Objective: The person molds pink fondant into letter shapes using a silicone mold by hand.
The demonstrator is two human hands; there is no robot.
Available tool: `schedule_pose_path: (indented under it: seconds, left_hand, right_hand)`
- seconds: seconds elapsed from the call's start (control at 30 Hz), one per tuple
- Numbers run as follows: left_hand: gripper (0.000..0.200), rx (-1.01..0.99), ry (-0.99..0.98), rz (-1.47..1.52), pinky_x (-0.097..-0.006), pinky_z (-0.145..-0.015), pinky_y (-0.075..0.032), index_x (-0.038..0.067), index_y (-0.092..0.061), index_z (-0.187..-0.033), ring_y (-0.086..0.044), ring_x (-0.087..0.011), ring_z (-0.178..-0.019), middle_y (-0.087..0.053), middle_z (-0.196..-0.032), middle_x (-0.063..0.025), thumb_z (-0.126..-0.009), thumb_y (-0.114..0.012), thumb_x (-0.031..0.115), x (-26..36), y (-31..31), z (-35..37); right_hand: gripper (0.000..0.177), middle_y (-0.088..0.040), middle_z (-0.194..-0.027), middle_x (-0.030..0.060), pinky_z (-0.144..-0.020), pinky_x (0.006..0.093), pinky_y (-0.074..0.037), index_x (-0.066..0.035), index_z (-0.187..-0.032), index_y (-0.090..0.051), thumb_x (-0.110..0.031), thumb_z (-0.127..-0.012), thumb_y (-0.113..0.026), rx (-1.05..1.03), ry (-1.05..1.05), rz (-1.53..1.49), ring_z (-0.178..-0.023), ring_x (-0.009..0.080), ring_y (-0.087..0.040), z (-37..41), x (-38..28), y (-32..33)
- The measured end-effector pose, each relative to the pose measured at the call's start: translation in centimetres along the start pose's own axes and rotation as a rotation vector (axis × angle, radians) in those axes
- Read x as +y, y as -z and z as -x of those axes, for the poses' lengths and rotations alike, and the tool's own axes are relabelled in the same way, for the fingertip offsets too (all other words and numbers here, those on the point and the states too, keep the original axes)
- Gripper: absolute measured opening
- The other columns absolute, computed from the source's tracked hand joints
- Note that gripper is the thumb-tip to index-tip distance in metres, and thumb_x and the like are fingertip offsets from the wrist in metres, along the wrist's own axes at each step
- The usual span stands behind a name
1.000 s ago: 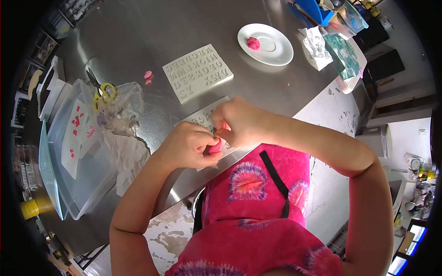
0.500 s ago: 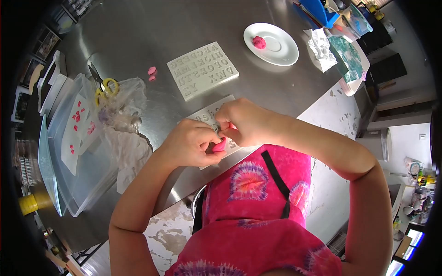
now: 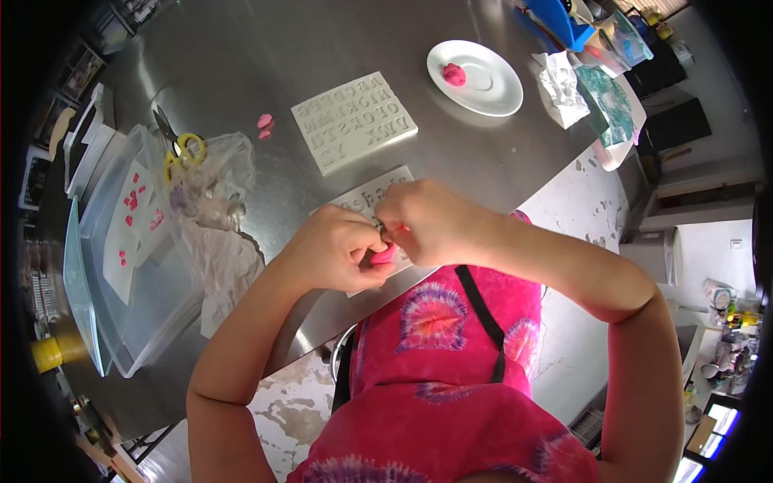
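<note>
Over a white mold (image 3: 373, 194) with letter-shaped hollows, my two hands meet close together. My left hand (image 3: 336, 251) is closed around a lump of pink dough (image 3: 384, 255), its thumb and fingers curled about it. The fingertips of my right hand (image 3: 427, 219) pinch at the dough's upper end; the exact contact is partly hidden. Beyond them lies a second white letter mold (image 3: 354, 121), flat on the metal table (image 3: 266, 48). Two small pink bits (image 3: 264, 122) lie to its left.
A white saucer (image 3: 503, 97) carries a pink lump (image 3: 454, 75). Crumpled paper (image 3: 561, 88) lies at the right. On the left are yellow-handled scissors (image 3: 185, 150), plastic wrap (image 3: 221, 173), crumpled tissue (image 3: 225, 274), and a clear plastic container (image 3: 165, 310) holding paper with small pink pieces.
My right hand has shifted slightly and rolled closer over the dough, covering pink that showed between its fingers. My left hand stays nearly in place.
</note>
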State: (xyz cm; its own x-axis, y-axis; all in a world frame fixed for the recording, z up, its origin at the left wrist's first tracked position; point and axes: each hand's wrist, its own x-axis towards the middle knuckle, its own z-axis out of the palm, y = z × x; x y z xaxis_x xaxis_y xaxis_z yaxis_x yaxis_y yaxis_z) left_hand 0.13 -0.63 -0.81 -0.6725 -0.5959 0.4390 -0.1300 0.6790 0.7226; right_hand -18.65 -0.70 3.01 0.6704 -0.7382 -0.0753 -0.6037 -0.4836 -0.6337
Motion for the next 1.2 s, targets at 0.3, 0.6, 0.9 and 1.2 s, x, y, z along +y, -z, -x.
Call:
schedule_pose_path:
  seconds: [0.3, 0.6, 0.9, 1.2]
  left_hand:
    - [0.021, -0.004, -0.008, 0.002, -0.0267, -0.04, -0.033, 0.008, -0.056, -0.061, -0.042, -0.0145, -0.037, -0.04, -0.044, 0.0007, -0.052, -0.074, 0.004, -0.1, -0.2, 0.1]
    - [0.022, 0.002, -0.002, -0.001, -0.027, -0.039, -0.032, 0.008, -0.054, -0.061, -0.041, -0.0151, -0.038, -0.04, -0.044, 0.0006, -0.053, -0.073, 0.002, 0.0, -0.1, 0.0]
    - [0.024, 0.012, 0.0, -0.039, -0.027, -0.039, -0.03, 0.008, -0.052, -0.06, -0.04, -0.015, -0.037, -0.039, -0.043, 0.001, -0.053, -0.074, 0.005, 0.0, -0.2, 0.0]
    - [0.021, 0.034, 0.096, -0.051, -0.0261, -0.039, -0.029, 0.008, -0.061, -0.064, -0.039, -0.0116, -0.036, -0.042, -0.043, -0.0002, -0.053, -0.079, 0.01, 0.6, -0.8, 0.0]
  right_hand:
    - [0.012, -0.058, -0.07, 0.0121, -0.059, 0.0366, -0.045, -0.001, -0.066, -0.055, -0.002, -0.07, -0.066, -0.218, -0.067, -0.129, -0.069, 0.0286, -0.059, -0.8, 1.1, 1.4]
    - [0.009, -0.061, -0.071, 0.0111, -0.062, 0.0387, -0.046, -0.003, -0.071, -0.062, -0.008, -0.071, -0.07, -0.178, -0.128, -0.133, -0.071, 0.0284, -0.061, -0.4, 0.9, 1.2]
    - [0.007, -0.063, -0.072, 0.0146, -0.062, 0.0389, -0.048, -0.002, -0.069, -0.063, -0.008, -0.068, -0.066, -0.184, -0.199, -0.018, -0.073, 0.0299, -0.063, -0.8, -0.8, 1.4]
    - [0.01, -0.062, -0.072, 0.0185, -0.064, 0.0409, -0.05, 0.0, -0.073, -0.065, -0.007, -0.067, -0.061, -0.199, -0.255, 0.025, -0.073, 0.035, -0.062, -1.2, -1.4, 0.8]
